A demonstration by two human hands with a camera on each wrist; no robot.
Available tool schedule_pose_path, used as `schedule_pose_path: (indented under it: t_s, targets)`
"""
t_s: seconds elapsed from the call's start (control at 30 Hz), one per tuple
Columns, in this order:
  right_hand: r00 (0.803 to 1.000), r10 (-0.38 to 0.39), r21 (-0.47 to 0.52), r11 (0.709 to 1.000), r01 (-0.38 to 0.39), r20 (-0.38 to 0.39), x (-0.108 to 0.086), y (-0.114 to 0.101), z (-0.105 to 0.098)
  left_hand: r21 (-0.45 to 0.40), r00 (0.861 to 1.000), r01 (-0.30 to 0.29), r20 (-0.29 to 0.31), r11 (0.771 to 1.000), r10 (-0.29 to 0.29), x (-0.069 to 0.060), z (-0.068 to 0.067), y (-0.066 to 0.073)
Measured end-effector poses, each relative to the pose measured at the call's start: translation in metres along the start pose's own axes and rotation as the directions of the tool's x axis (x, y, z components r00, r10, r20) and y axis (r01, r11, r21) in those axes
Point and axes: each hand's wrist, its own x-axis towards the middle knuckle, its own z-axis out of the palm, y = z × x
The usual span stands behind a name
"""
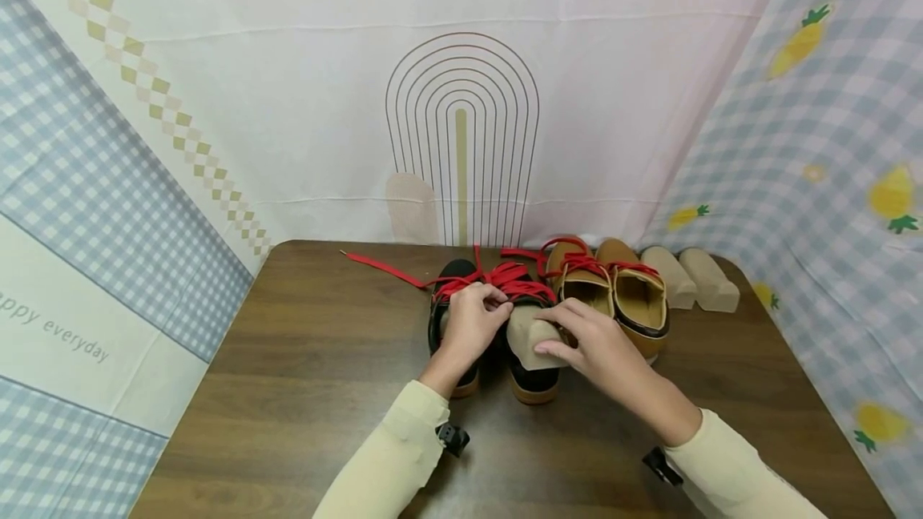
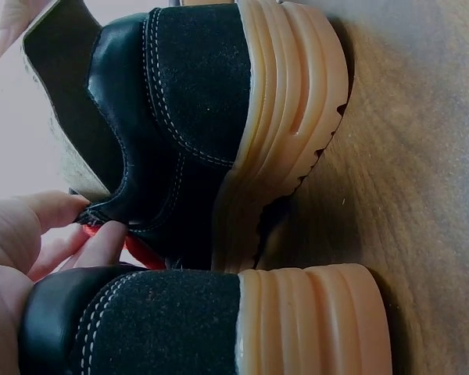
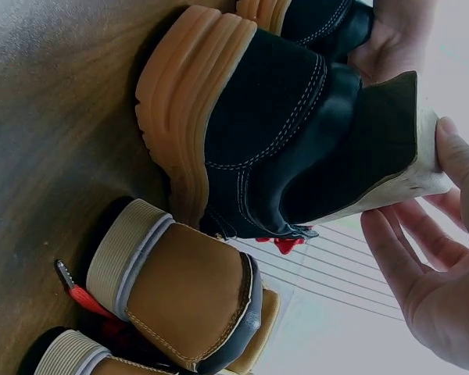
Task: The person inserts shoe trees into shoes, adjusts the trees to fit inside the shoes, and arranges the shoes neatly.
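Two black shoes with red laces stand side by side. In the right one (image 1: 534,391) (image 2: 195,86) (image 3: 266,101) sits a beige shoe insert (image 1: 530,336) (image 3: 410,178), its end sticking up out of the opening. My right hand (image 1: 594,343) (image 3: 438,258) holds that end between thumb and fingers. The left hand (image 1: 472,327) (image 2: 31,242) pinches the edge of the same shoe's opening by the laces, reaching over the left black shoe (image 1: 467,385) (image 2: 164,320). Part of another insert shows inside the left shoe, mostly hidden by my hand.
Two brown shoes (image 1: 642,327) (image 3: 184,281) with red laces stand just right of the black pair. Beyond them, two beige inserts (image 1: 710,283) lie at the wooden table's (image 1: 310,359) back right. One red lace (image 1: 382,267) stretches left along the back.
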Motion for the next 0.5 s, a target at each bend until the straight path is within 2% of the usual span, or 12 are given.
schedule_pose_path:
  t_s: [0.2, 0.5]
  targets:
    - [0.999, 0.037, -0.001, 0.999, -0.037, 0.014, 0.006, 0.002, 0.0, -0.001, 1.0, -0.005, -0.005, 1.0, 0.005, 0.0, 0.0, 0.0]
    - [1.0, 0.023, -0.005, 1.0, -0.023, 0.008, 0.012, 0.006, 0.004, 0.0, 1.0, 0.0, -0.006, 1.0, 0.0, 0.0, 0.0, -0.001]
